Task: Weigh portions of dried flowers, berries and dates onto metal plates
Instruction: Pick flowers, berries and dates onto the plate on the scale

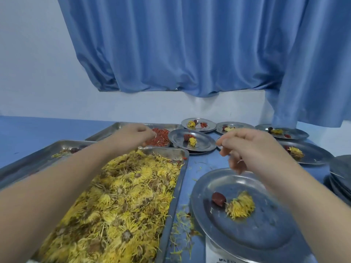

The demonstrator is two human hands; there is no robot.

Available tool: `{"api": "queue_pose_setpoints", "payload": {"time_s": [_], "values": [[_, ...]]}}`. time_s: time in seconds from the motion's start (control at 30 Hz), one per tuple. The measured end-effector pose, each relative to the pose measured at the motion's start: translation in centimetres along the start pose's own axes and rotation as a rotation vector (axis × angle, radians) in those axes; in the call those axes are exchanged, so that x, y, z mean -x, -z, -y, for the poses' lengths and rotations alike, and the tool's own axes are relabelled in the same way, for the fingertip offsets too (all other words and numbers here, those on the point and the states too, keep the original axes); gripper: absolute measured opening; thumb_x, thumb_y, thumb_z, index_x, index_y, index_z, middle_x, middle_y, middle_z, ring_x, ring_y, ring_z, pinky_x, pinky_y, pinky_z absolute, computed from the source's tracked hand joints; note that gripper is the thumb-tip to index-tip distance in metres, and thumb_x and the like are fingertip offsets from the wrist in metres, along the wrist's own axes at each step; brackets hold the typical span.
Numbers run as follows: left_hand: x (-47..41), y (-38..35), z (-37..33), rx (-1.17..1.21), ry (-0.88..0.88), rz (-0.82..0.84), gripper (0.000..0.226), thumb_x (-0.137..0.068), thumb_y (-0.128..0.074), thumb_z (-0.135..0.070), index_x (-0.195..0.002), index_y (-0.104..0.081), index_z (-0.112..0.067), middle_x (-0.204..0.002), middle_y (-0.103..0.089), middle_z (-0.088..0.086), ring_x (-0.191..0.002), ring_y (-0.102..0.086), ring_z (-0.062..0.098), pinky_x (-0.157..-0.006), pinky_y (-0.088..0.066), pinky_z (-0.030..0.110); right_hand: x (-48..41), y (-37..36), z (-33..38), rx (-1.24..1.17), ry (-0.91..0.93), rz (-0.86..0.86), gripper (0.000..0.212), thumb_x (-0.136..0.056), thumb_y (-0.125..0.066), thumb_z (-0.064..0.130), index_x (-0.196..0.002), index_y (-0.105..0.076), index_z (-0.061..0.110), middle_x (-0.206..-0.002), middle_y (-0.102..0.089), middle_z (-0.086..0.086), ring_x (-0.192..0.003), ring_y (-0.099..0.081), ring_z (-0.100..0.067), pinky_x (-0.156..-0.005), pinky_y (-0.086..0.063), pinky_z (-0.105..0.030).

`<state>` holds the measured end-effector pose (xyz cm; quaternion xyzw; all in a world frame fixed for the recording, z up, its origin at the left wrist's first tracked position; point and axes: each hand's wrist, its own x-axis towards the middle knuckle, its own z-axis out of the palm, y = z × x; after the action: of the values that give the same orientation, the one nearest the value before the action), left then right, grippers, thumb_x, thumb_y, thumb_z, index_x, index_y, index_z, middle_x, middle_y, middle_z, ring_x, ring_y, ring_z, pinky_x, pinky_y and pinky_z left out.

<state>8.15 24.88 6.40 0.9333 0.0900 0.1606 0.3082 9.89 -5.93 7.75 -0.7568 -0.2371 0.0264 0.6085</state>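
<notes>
Stainless steel covers most of the blue bench (201,162) in our head view. Nearest on the left lies a long tray (181,179) heaped with dried yellow flowers (117,196). Behind it a 2nd tray (106,132) holds red berries (160,139). A 3rd tray (43,155) on the far left carries a few dates (75,149) and some flower scraps.

Our left hand (133,136) reaches across the flowers and hovers over the near edge of the berries. Its fingers are bunched together and point down, and we cannot tell whether they pinch anything. Our right hand (252,149) hangs above the far rim of the near plate (262,236). Its fingers are loosely curled and blurred, so we cannot tell whether they hold a piece either.

The near plate sits on a white scale (213,251), of which only a corner shows. On this plate lie 1 dark red date (218,199) and 1 yellow flower head (240,206), touching each other.

Farther back several filled plates (203,147) spread across the bench. The closest of them bears a date and a flower. The rearmost one (209,122) also has a little heap of berries. At the right edge stands a stack of empty plates (340,173). Loose petals (182,224) lie scattered on the bench between the flower tray and the near plate. Behind everything a blue curtain (180,54) hangs in front of a white wall (28,73).
</notes>
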Motion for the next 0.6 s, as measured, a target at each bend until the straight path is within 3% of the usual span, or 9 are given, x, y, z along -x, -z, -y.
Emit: {"api": "queue_pose_setpoints", "payload": {"time_s": [0.07,0.17,0.3,0.43,0.5,0.6], "values": [[-1.4,0.6,1.3,0.078,0.066,-0.016,0.027,-0.088,-0.056,-0.053,-0.086,-0.071,-0.030,-0.076,-0.068,-0.006,-0.067,-0.058,0.015,-0.065,-0.045,0.033,-1.5,0.7,-0.1,0.146,0.005,0.013,0.018,-0.085,-0.060,0.020,-0.072,-0.072,0.024,-0.064,-0.068,0.007,-0.045,-0.057,-0.010,-0.046,-0.046,-0.026],[-4.0,0.4,2.5,-0.039,0.071,-0.040,0.028,-0.092,-0.055,-0.047,-0.080,-0.067,-0.025,-0.076,-0.064,-0.003,-0.071,-0.058,0.017,-0.066,-0.045,0.032,-3.1,1.9,-1.2,0.280,-0.004,-0.006,0.019,-0.086,-0.058,0.024,-0.072,-0.070,0.029,-0.068,-0.070,0.006,-0.047,-0.059,-0.007,-0.051,-0.049,-0.028],[-8.0,-1.4,2.6,-0.193,0.108,0.020,0.030,-0.097,-0.052,-0.037,-0.072,-0.058,-0.020,-0.076,-0.058,-0.002,-0.072,-0.052,0.016,-0.069,-0.041,0.032,-4.2,3.1,-3.2,0.263,-0.012,-0.032,0.020,-0.086,-0.060,0.021,-0.071,-0.070,0.031,-0.067,-0.069,0.008,-0.045,-0.058,-0.006,-0.051,-0.048,-0.029],[-11.5,-5.0,2.8,-0.353,0.168,0.111,0.017,-0.097,-0.046,-0.024,-0.084,-0.052,-0.017,-0.088,-0.054,0.008,-0.079,-0.046,0.020,-0.068,-0.039,0.032,-4.8,3.9,-4.1,0.285,0.027,-0.047,0.019,-0.084,-0.059,0.026,-0.072,-0.068,0.038,-0.068,-0.069,0.015,-0.047,-0.060,-0.005,-0.053,-0.052,-0.029],[-13.0,-6.4,3.1,-0.485,0.175,0.175,0.017,-0.097,-0.044,-0.020,-0.085,-0.056,-0.018,-0.096,-0.063,0.013,-0.086,-0.057,0.023,-0.080,-0.048,0.036,-5.0,4.2,-4.3,0.284,0.039,-0.042,0.019,-0.085,-0.059,0.028,-0.072,-0.067,0.039,-0.068,-0.069,0.015,-0.048,-0.061,-0.005,-0.052,-0.051,-0.027],[-14.7,-7.6,3.8,-0.577,0.222,0.223,0.019,-0.093,-0.046,-0.011,-0.092,-0.063,-0.020,-0.107,-0.065,0.010,-0.100,-0.060,0.024,-0.092,-0.046,0.036,-5.4,4.6,-4.8,0.262,0.033,-0.035,0.019,-0.085,-0.059,0.026,-0.072,-0.068,0.037,-0.068,-0.069,0.013,-0.049,-0.061,-0.006,-0.052,-0.050,-0.027]]}}
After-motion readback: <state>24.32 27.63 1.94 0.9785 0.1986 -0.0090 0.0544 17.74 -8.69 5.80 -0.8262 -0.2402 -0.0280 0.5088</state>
